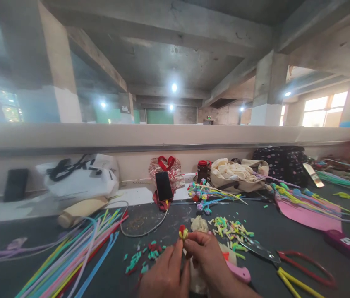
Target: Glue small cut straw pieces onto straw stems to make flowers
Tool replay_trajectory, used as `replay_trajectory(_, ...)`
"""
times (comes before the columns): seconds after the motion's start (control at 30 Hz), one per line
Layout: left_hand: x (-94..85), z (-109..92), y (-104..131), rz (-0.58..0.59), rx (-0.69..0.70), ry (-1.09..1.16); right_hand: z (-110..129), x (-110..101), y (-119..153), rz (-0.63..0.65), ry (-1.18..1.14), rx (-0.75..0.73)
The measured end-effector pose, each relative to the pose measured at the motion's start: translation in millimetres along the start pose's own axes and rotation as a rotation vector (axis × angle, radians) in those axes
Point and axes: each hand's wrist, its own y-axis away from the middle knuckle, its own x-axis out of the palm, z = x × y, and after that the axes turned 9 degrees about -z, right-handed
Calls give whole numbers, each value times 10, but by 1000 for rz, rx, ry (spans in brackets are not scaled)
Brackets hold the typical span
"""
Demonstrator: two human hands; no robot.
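Rising from between the two hands, the flower (183, 232), a small knot of red over yellow, stands just above the fingertips, low and near the middle of the view, over the table (175, 213). The left hand (166, 271) has its fingers drawn in close, the tips gathered at the flower's base; the right hand (204, 253) pinches with thumb and forefinger at its lower right side, little or no gap showing between them. Whatever lies below the flower is hidden by the fingers. It looks very light and soft, fuzzy rather than slippery, so it should give under pressure and spring back in part; a hard squeeze on the red top would likely crush its shape, and the yellow base looks the better place to grip. Any wire inside cannot be seen. Just behind the hands sits a cream bundle (199, 223), with yellow and green snippets (231, 227) spread to its right and teal and red bits (136, 260) to the left. A pink handle (240, 273) pokes out beside the right wrist, and shears (279, 260) with red and yellow grips lie beyond it. Long coloured stems (78, 252) fan out at the left. Farther back, a phone (164, 186) leans with its cable (144, 235) looping forward, and a bunch of small flowers (201, 193) lies to its right.
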Motion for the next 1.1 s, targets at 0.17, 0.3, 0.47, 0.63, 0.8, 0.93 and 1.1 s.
replay_trajectory(0.17, -108, -65, -107, 27, -185, 243, 78, -20, 25, 32, -58, -23)
replay_trajectory(0.3, -190, -21, -206, 51, -724, 558, 134, -66, 12, 105, -52, -32)
replay_trajectory(0.47, -132, 127, -220, 211, -1121, 894, 172, -99, 52, 272, -23, 7)
replay_trajectory(0.63, -46, 138, -192, 221, -1248, 1016, 184, -107, 89, 255, 154, -106)
replay_trajectory(0.8, -43, -6, -201, 160, -1347, 1248, 139, -107, 74, 155, 432, -303)
replay_trajectory(0.93, -52, -105, -194, 136, -1467, 1365, 89, -117, 92, 63, 759, -540)
replay_trajectory(1.1, -7, -129, -165, 148, -1503, 1401, 39, -134, 105, 23, 987, -741)
